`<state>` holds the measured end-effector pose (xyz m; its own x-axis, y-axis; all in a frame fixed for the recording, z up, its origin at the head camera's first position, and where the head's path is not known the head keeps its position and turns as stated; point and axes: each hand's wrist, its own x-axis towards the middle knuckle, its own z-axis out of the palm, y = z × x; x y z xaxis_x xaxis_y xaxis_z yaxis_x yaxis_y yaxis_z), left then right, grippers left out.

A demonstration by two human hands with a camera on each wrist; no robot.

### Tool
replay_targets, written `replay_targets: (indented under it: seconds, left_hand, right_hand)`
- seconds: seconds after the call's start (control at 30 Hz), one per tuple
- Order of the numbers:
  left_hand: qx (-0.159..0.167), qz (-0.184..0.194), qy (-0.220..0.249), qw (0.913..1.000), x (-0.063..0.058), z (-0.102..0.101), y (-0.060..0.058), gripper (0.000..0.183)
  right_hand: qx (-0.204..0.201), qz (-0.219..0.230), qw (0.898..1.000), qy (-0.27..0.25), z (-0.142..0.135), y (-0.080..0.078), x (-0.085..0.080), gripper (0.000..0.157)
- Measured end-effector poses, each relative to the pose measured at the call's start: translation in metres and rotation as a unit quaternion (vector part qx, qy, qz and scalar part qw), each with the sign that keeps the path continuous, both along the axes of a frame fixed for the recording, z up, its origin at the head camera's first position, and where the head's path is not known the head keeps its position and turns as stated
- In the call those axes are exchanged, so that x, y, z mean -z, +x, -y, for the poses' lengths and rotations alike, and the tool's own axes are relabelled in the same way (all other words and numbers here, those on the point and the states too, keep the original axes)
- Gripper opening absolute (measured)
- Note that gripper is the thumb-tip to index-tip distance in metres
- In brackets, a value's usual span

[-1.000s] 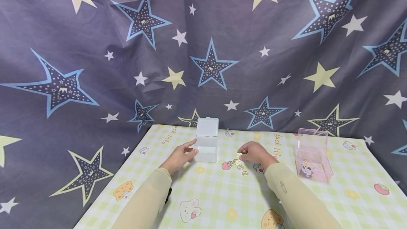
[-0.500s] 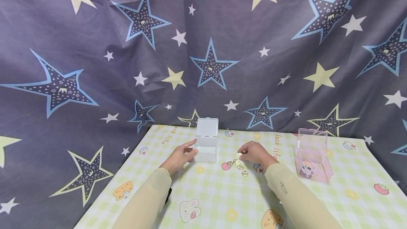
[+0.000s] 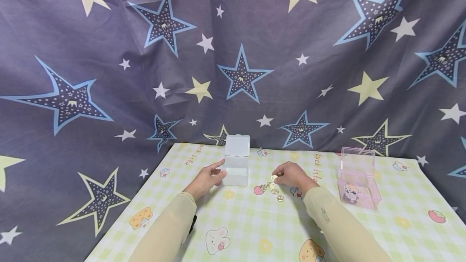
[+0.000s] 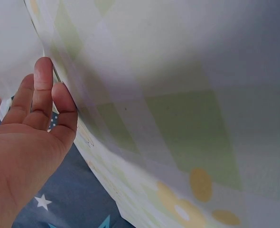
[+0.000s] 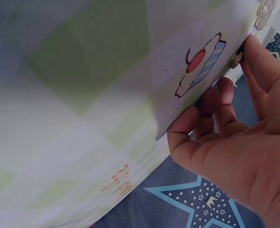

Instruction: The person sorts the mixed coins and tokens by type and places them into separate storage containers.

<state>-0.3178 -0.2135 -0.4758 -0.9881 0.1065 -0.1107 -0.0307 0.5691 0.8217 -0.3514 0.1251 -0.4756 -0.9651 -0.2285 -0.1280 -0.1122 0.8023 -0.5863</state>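
Note:
In the head view a small white plastic box [image 3: 236,177] stands with its hinged lid [image 3: 237,145] raised. My left hand [image 3: 208,178] lies against the box's left side, and the left wrist view shows its fingers [image 4: 42,80] loosely bent at the white wall. To the right, my right hand [image 3: 291,174] pinches a gold coin [image 3: 274,177] at the tablecloth. Several more gold coins [image 3: 280,198] lie just in front of it, some overlapping. The right wrist view shows the coin's edge [image 5: 236,60] between thumb and fingers, with the other fingertips resting on the cloth.
A clear pink box [image 3: 376,201] with its lid up stands at the right, a cartoon figure [image 3: 351,193] showing at its front. The checked tablecloth [image 3: 174,229] ends at the back against a dark curtain [image 3: 182,112] printed with stars.

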Motion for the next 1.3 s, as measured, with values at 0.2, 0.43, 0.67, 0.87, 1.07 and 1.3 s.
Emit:
replay_targets:
  seconds: [0.2, 0.43, 0.67, 0.87, 1.07, 1.3]
  left_hand:
    - [0.001, 0.003, 0.004, 1.0, 0.0, 0.0, 0.001, 0.061]
    - [-0.001, 0.004, 0.004, 1.0, 0.001, 0.0, 0.002, 0.061]
    - [-0.002, 0.005, 0.008, 1.0, 0.0, 0.001, 0.002, 0.06]
    - [-0.002, 0.008, 0.008, 0.9999, -0.001, 0.0, 0.002, 0.06]
    - [-0.002, 0.007, 0.005, 1.0, -0.002, -0.001, 0.002, 0.06]
    - [0.002, 0.002, 0.007, 1.0, -0.001, 0.0, 0.002, 0.06]
  right_hand:
    - [-0.001, -0.005, 1.0, -0.015, -0.002, 0.006, -0.003, 0.018]
    - [0.004, -0.002, 0.998, -0.062, -0.008, 0.011, -0.009, 0.006]
    - [-0.018, -0.018, 0.994, -0.109, -0.012, 0.008, -0.02, 0.009]
    - [-0.014, -0.033, 0.985, -0.167, -0.003, 0.007, -0.031, 0.017]
    - [-0.019, -0.031, 0.973, -0.228, 0.019, 0.009, -0.039, 0.027]
    - [-0.032, -0.031, 0.968, -0.245, 0.046, 0.012, -0.041, 0.026]
